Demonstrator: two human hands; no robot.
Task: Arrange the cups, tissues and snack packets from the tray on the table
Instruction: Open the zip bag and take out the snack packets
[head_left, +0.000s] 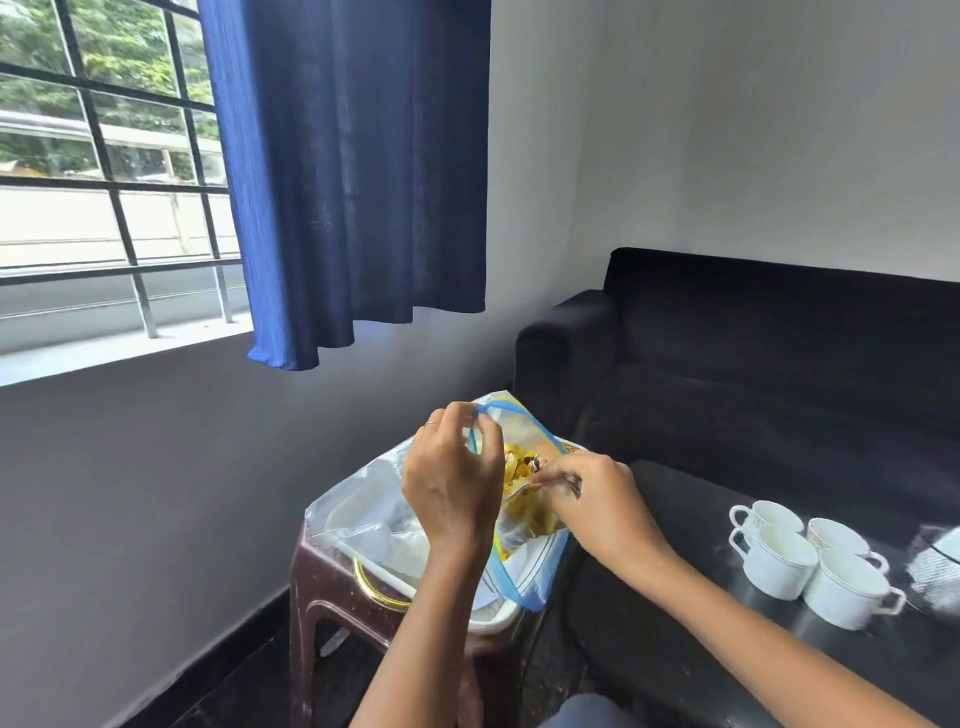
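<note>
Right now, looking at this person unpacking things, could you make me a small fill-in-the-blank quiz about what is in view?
1. The white cups standing on the dark table number ____.
2. The left hand pinches the ____-edged rim of the clear zip bag.
3. The right hand pinches a ____ snack packet at the bag's mouth.
4. The white tray rests on a brown ____.

Missing words: four; blue; yellow; stool
</note>
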